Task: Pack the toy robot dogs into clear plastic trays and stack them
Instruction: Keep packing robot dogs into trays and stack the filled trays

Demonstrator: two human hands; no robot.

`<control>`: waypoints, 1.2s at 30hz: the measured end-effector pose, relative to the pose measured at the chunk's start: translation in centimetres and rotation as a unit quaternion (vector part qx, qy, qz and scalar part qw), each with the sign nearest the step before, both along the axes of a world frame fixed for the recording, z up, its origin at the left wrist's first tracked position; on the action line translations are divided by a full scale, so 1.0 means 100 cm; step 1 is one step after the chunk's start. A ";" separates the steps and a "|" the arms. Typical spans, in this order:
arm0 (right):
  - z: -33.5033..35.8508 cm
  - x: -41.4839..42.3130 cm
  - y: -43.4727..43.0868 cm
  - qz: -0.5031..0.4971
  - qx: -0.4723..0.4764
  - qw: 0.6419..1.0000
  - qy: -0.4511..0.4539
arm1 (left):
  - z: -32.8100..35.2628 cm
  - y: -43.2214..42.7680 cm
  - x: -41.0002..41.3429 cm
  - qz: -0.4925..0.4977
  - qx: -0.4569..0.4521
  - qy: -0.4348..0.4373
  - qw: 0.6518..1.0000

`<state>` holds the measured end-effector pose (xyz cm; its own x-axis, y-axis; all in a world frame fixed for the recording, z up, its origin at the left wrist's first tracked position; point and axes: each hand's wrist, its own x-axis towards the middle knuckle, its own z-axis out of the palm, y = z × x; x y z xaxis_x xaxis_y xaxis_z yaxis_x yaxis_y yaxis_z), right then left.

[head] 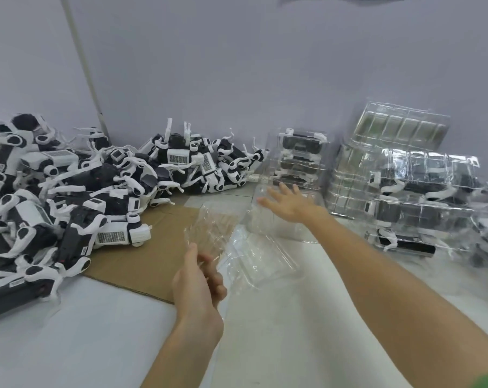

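Note:
My left hand point(199, 278) grips the near edge of a clear plastic tray point(213, 228) and holds it tilted above the cardboard. A second empty clear tray point(261, 259) lies flat on the white surface just right of it. My right hand point(287, 201) reaches forward with fingers spread, over another clear tray point(279, 222); whether it touches the tray is unclear. Loose black-and-white toy robot dogs point(69, 191) are heaped at the left and along the back wall point(198, 161). Packed trays stand stacked at the back point(301, 161) and right point(416, 197).
A flat sheet of brown cardboard point(142, 256) lies under the dog pile. Empty clear trays point(399, 127) lean against the grey wall at the back right. A pale pipe point(83, 63) runs up the wall at the left.

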<state>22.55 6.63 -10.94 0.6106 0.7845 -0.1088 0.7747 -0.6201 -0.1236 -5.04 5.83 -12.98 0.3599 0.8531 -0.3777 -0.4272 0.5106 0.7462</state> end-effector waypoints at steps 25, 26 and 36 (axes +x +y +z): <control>0.013 -0.115 -0.212 -0.106 0.453 0.798 0.383 | -0.004 -0.020 0.005 -0.103 0.214 0.037 0.971; 0.012 -0.104 -0.216 -0.125 0.425 0.812 0.380 | -0.007 -0.017 0.004 -0.087 0.226 0.063 0.968; 0.033 -0.081 -0.202 -0.125 0.301 0.900 0.288 | 0.017 0.054 0.013 -0.140 0.508 0.438 0.729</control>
